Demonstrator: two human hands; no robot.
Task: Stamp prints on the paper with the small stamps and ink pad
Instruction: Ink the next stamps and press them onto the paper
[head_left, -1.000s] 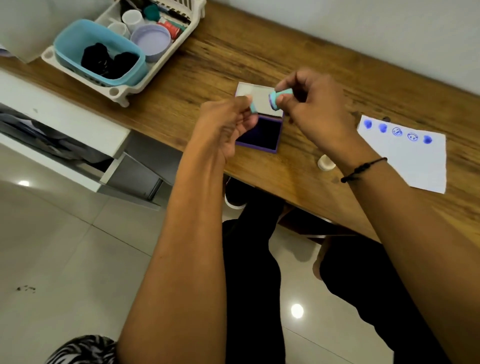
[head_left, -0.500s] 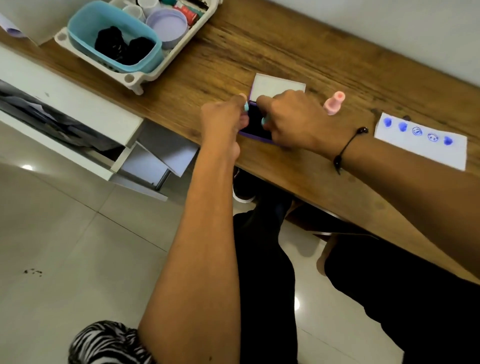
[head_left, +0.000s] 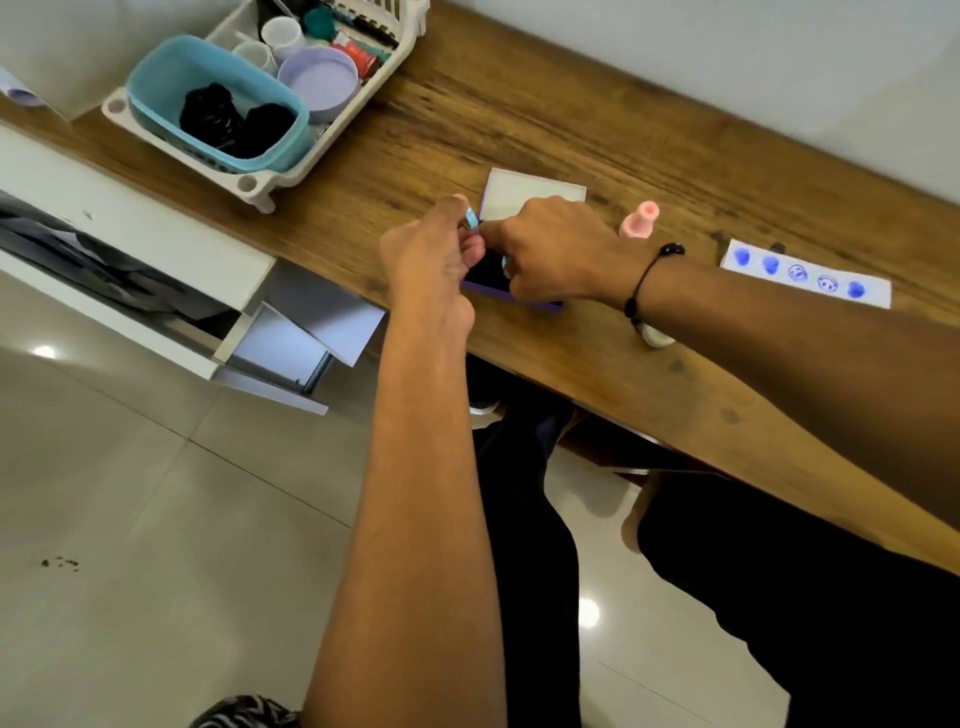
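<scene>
The purple ink pad (head_left: 491, 283) lies open near the desk's front edge, its white lid (head_left: 530, 195) tipped back. My right hand (head_left: 550, 254) presses a small teal stamp (head_left: 505, 266) down onto the dark pad; most of the stamp is hidden by my fingers. My left hand (head_left: 431, 254) pinches the stamp's teal cap (head_left: 471, 218) just left of the pad. The white paper (head_left: 805, 273) with several blue prints lies to the right, partly behind my forearm.
A pink stamp (head_left: 640, 222) stands behind my right wrist, and a white cap (head_left: 657, 338) lies by the desk edge. A white rack (head_left: 260, 179) holding a teal tub and cups sits at the back left. An open drawer (head_left: 291, 348) juts out below the desk.
My right hand has brought the teal stamp down from mid-air onto the ink pad. My left hand keeps the cap beside the pad. The view shifted, showing the pink stamp.
</scene>
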